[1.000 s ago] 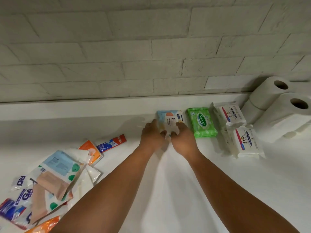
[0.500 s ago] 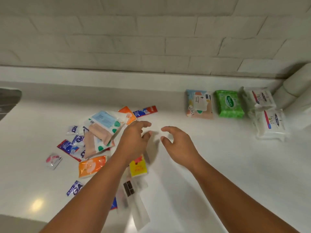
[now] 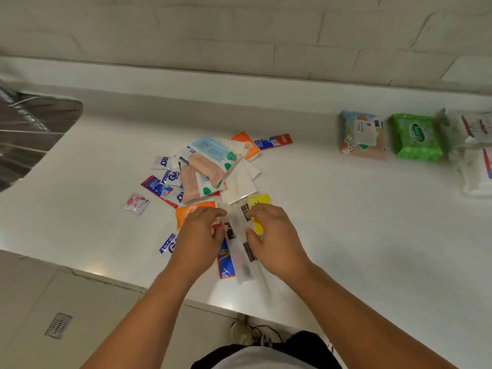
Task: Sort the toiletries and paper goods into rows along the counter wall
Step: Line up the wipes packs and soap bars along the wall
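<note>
Wipe packs [image 3: 363, 134] lined the wall; the pile [image 3: 210, 166] was unsorted. Your left hand [image 3: 198, 230] and right hand [image 3: 274, 235] pinched clear packets [image 3: 237, 227] in a narrow grip.

Both hands are down in the middle of the frame, left hand [image 3: 198, 235] and right hand [image 3: 271, 235] pinching a long clear pouch [image 3: 238, 249] from either side. Just above them is a messy pile of sachets [image 3: 207, 169], with a yellow packet [image 3: 259, 201] by the right fingers. At upper right a pastel wipes pack [image 3: 363, 135] and a green wipes pack [image 3: 415, 138] sit side by side on the white counter [image 3: 346, 222]. A sink [image 3: 29, 129] is at upper left.
</note>
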`<state>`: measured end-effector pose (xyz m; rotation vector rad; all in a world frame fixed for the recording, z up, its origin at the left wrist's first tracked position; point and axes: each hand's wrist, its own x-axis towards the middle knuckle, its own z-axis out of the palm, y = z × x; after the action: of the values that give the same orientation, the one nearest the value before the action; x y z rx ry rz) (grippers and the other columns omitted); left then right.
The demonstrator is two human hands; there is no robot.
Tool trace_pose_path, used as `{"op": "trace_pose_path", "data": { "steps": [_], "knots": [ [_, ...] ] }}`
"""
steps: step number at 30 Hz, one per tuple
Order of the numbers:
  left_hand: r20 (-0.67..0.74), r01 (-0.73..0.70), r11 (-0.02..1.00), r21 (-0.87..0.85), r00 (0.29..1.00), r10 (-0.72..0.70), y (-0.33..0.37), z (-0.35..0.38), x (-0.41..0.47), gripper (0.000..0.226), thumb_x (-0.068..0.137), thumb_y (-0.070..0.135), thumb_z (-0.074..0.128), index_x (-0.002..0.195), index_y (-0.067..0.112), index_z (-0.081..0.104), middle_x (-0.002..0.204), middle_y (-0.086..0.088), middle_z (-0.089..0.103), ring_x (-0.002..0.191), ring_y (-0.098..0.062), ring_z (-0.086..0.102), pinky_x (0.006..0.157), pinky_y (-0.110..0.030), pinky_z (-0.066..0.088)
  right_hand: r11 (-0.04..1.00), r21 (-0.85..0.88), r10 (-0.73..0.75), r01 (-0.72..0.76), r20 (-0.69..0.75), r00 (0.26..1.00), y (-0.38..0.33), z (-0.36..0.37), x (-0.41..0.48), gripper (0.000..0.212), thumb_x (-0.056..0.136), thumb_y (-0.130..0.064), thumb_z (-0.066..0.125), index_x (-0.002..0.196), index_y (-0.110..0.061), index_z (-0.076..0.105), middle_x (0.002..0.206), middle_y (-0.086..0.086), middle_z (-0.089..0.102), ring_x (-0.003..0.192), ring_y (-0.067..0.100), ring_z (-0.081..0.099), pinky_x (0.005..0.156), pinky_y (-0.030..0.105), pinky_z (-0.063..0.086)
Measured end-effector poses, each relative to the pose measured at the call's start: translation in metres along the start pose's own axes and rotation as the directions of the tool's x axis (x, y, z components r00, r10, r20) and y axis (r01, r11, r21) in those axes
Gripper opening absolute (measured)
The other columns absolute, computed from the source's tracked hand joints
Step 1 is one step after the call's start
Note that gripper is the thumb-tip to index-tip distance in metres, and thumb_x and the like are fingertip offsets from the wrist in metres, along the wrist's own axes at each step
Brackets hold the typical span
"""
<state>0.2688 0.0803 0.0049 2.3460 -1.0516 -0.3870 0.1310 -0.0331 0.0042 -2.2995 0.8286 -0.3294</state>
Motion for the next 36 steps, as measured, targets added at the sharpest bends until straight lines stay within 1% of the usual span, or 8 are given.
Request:
{"op": "trace_pose_path", "data": {
  "steps": [4,9,14,21,24,28,31,36],
  "knots": [
    [-0.036,0.029,0.999,-0.025,0.999,-0.030,-0.020,0.000,-0.006,0.029,0.091,0.016,0.068,0.120,0.019,0.066,0.121,0.000,0.064,0.104,-0.018,0.060,0.085,-0.026,0.048,0.999,-0.034,-0.027,0.027,0.013,1.000,-0.012,0.018,0.012,0.037,0.089,-0.026,0.063,0.126,-0.019,0.062,0.130,-0.002,0.059,0.122,0.016,0.050,0.105,0.025,0.038],
    [-0.118,0.048,0.998,-0.043,0.992,-0.053,-0.035,-0.001,0.008,0.033,0.090,0.018,0.069,0.122,0.017,0.065,0.124,-0.004,0.062,0.111,-0.024,0.060,0.095,-0.040,0.053,0.994,-0.109,-0.024,0.024,0.004,1.000,-0.023,0.036,0.036,0.039,0.092,-0.031,0.061,0.130,-0.021,0.058,0.136,-0.003,0.054,0.128,0.015,0.045,0.109,0.027,0.037],
    [-0.166,0.069,0.997,-0.022,0.984,-0.072,-0.042,-0.002,0.033,0.033,0.093,0.022,0.065,0.125,0.018,0.064,0.129,-0.004,0.061,0.123,-0.022,0.050,0.096,-0.025,0.038,0.983,-0.179,-0.043,0.033,-0.054,0.998,-0.031,0.050,0.071,0.045,0.094,-0.034,0.060,0.136,-0.022,0.053,0.147,0.001,0.044,0.137,0.018,0.034,0.114,0.034,0.036],
    [-0.205,0.047,0.998,0.030,0.978,-0.040,-0.051,-0.003,0.066,0.033,0.093,0.019,0.061,0.125,0.013,0.065,0.128,-0.006,0.061,0.120,-0.026,0.049,0.093,-0.024,0.033,0.948,-0.304,-0.103,0.092,-0.020,0.994,-0.034,0.066,0.134,0.058,0.089,-0.035,0.065,0.141,-0.021,0.043,0.153,0.007,0.033,0.146,0.028,0.021,0.118,0.045,0.029],
    [-0.209,0.050,0.998,0.027,0.977,-0.043,-0.054,-0.004,0.074,0.032,0.094,0.021,0.061,0.124,0.013,0.065,0.127,-0.006,0.061,0.119,-0.023,0.049,0.095,-0.024,0.033,0.921,-0.371,-0.123,0.122,0.021,0.992,-0.039,0.067,0.154,0.062,0.087,-0.039,0.064,0.141,-0.020,0.040,0.145,0.007,0.043,0.139,0.028,0.033,0.117,0.043,0.031],
    [-0.223,0.055,0.998,0.029,0.974,-0.047,-0.057,-0.006,0.081,0.033,0.093,0.021,0.062,0.126,0.014,0.064,0.129,-0.006,0.060,0.119,-0.024,0.048,0.093,-0.025,0.033,0.903,-0.413,-0.116,0.117,0.028,0.993,-0.045,0.071,0.166,0.058,0.087,-0.037,0.064,0.139,-0.020,0.043,0.132,0.006,0.048,0.120,0.025,0.049,0.101,0.037,0.047],
    [-0.238,0.071,0.997,0.020,0.969,-0.064,-0.057,-0.009,0.087,0.037,0.093,0.021,0.063,0.129,0.015,0.061,0.134,-0.006,0.057,0.124,-0.025,0.045,0.099,-0.034,0.041,0.909,-0.409,-0.062,0.082,0.061,0.996,-0.049,0.072,0.173,0.058,0.087,-0.029,0.066,0.139,-0.018,0.045,0.129,0.007,0.050,0.114,0.026,0.055,0.088,0.032,0.055],
    [-0.280,0.023,0.998,0.058,0.960,-0.005,-0.056,-0.014,0.099,0.048,0.090,0.015,0.066,0.136,0.013,0.054,0.143,-0.010,0.050,0.131,-0.027,0.041,0.108,-0.043,0.041,0.863,-0.493,-0.086,0.113,0.079,0.993,-0.056,0.071,0.179,0.044,0.090,-0.015,0.062,0.134,-0.013,0.053,0.121,0.010,0.058,0.105,0.025,0.061,0.083,0.032,0.056]
  ]
}}
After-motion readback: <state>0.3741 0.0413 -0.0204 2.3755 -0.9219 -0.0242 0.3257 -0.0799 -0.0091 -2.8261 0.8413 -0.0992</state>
